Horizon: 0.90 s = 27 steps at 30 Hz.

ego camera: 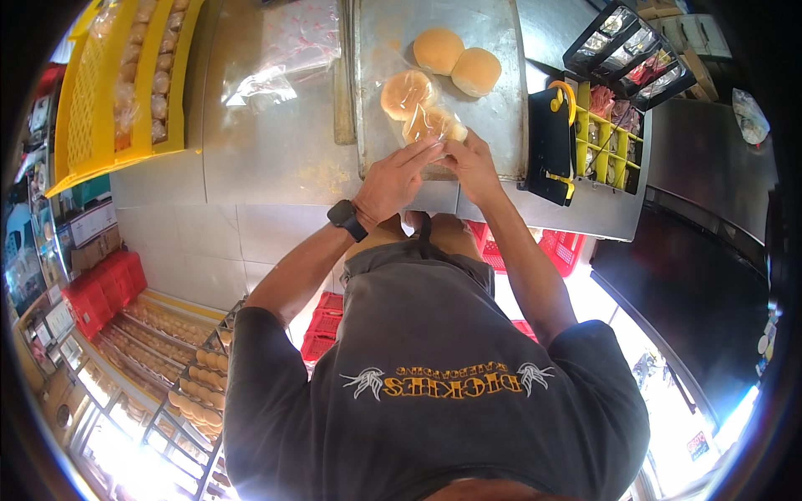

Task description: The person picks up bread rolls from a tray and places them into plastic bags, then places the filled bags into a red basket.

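Note:
Two round bread buns lie inside a clear plastic bag [410,94] near the front of a metal baking tray [503,134]. My left hand [391,181], with a black watch on its wrist, presses its fingers on the near end of the bag. From the other side, my right hand [473,163] pinches the bag's mouth beside the nearer bun. The fingertips of both hands nearly meet, and they partly hide the bag's end. Beyond them, two unbagged buns [438,51] touch each other on the tray.
A yellow crate [88,119] of bagged buns stands at the left, near a stack of clear bags [301,37]. A black-and-yellow tape dispenser [551,144] and a divided yellow organizer [604,134] stand right of the tray. Red crates [564,250] sit below the steel table's edge.

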Available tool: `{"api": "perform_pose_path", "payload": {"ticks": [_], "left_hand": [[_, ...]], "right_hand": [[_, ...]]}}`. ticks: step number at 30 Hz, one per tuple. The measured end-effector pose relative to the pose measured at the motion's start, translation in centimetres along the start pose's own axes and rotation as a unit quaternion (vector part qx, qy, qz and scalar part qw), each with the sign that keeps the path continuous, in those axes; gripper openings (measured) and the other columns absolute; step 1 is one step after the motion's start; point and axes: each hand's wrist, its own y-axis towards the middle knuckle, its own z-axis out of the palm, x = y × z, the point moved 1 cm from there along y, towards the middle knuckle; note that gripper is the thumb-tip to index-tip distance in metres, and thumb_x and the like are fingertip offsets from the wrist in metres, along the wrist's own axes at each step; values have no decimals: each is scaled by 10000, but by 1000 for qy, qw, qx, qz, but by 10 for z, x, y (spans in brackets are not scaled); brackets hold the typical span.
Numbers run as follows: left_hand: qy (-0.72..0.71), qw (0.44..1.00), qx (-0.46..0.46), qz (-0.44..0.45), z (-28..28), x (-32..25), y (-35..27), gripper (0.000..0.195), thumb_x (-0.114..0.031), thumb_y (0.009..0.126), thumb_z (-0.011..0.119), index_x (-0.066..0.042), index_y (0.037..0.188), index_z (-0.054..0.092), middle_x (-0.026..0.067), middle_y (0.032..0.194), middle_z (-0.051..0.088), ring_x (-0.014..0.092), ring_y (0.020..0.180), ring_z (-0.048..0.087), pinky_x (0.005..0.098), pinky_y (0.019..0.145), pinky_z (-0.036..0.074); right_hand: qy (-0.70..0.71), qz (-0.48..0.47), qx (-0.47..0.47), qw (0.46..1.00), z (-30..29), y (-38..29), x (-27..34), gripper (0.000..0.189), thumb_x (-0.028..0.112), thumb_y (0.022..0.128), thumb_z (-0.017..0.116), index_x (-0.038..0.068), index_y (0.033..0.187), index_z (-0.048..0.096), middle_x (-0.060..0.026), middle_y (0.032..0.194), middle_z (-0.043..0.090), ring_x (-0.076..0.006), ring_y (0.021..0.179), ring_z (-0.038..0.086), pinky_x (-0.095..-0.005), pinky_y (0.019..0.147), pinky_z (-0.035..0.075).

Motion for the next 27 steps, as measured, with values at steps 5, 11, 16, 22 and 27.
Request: {"api": "perform_pose_path", "payload": {"ticks": [5,11,16,22,27], "left_hand": [[57,988,-106,-94,-1,-1,32,447,29,838,611,-90,1267,646,84,1190,684,291,1032,676,398,838,574],[8,999,-41,-33,-11,3,41,278,-62,902,692,-60,1179,666,121,910,675,276,772,661,361,717,546],[-54,978,-105,-170,-17,12,43,163,-92,918,703,-55,1077,706,103,864,656,257,731,628,344,685,532],[-36,995,-92,-15,-14,12,58,169,-88,917,718,-50,1081,716,99,867,674,210,741,656,328,675,535],[-72,988,-110,-81,-21,16,50,142,-95,910,727,-47,1043,717,99,874,680,204,731,660,318,667,532]], "right_hand": [[-319,-103,-47,941,3,8,16,551,116,896,691,-74,1371,487,-163,1198,674,-215,968,696,-347,818,578],[-118,-79,-12,990,5,30,16,758,59,898,672,-142,1506,265,-180,1168,680,-188,934,680,-296,779,572],[-72,-20,-21,997,8,35,13,852,49,913,659,-135,1553,127,-178,1147,695,-191,996,687,-299,788,580],[-422,-190,3,886,27,21,34,804,36,909,656,-131,1534,179,-196,1175,704,-197,1019,698,-327,773,591],[-136,-38,-56,988,11,44,13,738,69,931,644,-122,1512,230,-179,1047,704,-197,944,705,-329,743,594]]}}
